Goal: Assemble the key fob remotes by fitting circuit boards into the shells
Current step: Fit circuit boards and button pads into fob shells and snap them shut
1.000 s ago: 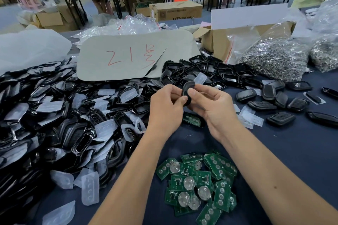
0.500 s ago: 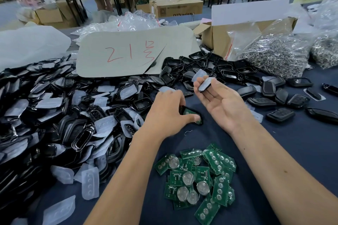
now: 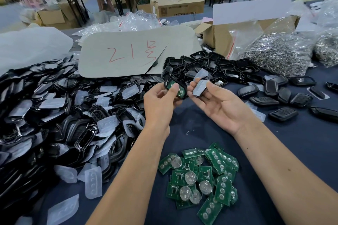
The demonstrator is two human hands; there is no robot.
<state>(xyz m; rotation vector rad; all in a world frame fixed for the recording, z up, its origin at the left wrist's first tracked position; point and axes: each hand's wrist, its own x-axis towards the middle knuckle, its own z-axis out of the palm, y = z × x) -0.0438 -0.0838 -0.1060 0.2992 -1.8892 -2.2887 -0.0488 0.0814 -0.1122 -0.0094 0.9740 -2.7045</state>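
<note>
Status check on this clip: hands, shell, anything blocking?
Left hand grips shell half, green board seated inside. Right hand pinches pad-backed half. Halves apart, not yet joined. Nothing between them.

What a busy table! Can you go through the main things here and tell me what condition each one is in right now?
Left hand: holds a shell.
Shell: open, green circuit board seated inside.
Right hand: pinches a translucent button pad.
Button pad: loose, not yet fitted.
Circuit boards: heaped loose on the table.
Finished fobs: closed, lying at right.
</note>
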